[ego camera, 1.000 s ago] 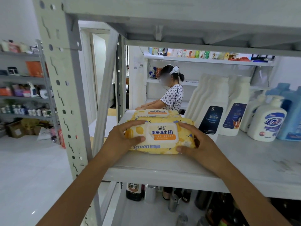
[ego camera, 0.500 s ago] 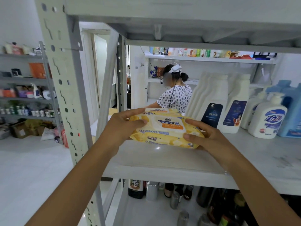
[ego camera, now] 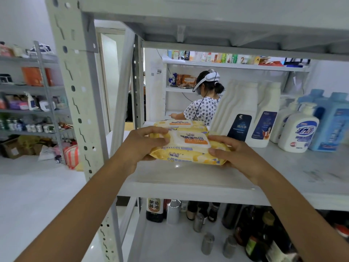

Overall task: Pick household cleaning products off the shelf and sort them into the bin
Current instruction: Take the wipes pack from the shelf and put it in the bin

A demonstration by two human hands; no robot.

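A: How much room is there around the hands?

B: They work in the bay between the shelf board (ego camera: 188,178) beneath them and the upper shelf (ego camera: 207,29) overhead, with open air above the pack. Just left of the left hand (ego camera: 143,146) stands the perforated upright post (ego camera: 79,110), and beyond it is open floor (ego camera: 37,195). The board's front edge runs under both forearms.

A: And the hands themselves?

B: Both bare arms reach forward. The left hand grips the left end of a yellow wipes pack (ego camera: 188,148), fingers curled over its top and under its edge. The right hand (ego camera: 234,156) clasps the right end the same way. The pack lies level between them, seemingly just clear of the board and near its front edge.

A: What stands around them?

B: Directly behind the held pack lies a second yellow pack (ego camera: 179,124); I cannot tell if the two touch. Right of the right hand and further back stand white bottles (ego camera: 238,114) with dark labels, then a pump bottle (ego camera: 298,129) and blue jugs (ego camera: 332,120) — all well apart from the fingers. Below the hands, the lower shelf (ego camera: 170,242) carries dark bottles and small metal cans, a soy sauce bottle (ego camera: 154,208) among them. Past the rack, a person (ego camera: 204,108) in a patterned top faces other shelving.
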